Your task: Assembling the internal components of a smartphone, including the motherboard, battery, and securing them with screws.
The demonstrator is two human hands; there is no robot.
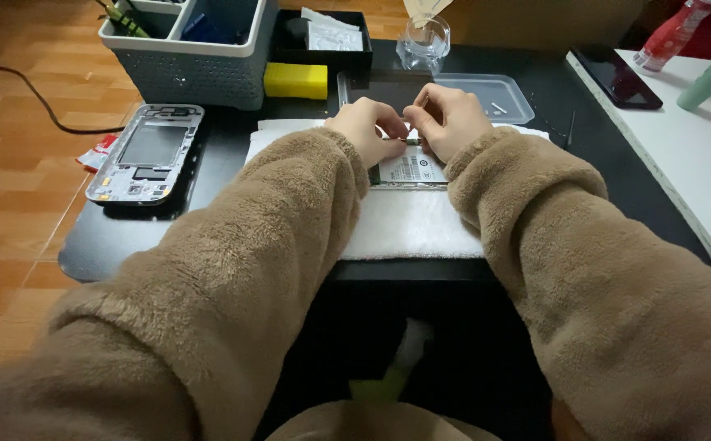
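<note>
lying at the far left of the black table (127,245), a stripped phone frame (146,152) rests flat and untouched, well apart from both hands; behind it stands a grey basket (200,65), with a yellow block (296,80) just beside its right side; further in, the left hand (365,131) bends down at the wrist from a fluffy brown sleeve, its fingers (388,122) drawn narrow into a pinch over the top edge of the opened phone (408,170); that phone lies flat on a white cloth (413,224) at the middle of the table, half hidden under both palms; it looks light, thin and rigid, and likely fragile where the board is bared (the label-covered battery looks the sturdier part), so the outer edges seem the safest place to hold it; between the two hands sits a tiny part (413,141), too small to identify, probably slippery and easily lost; the right hand (447,122) mirrors the left, knuckles up, fingers closed narrow near that part, though whether they actually grip it i cannot tell; behind the hands are a clear lid (486,94) and a small glass jar (423,45); to the right, on a white board, lies a dark phone (617,77).
</note>
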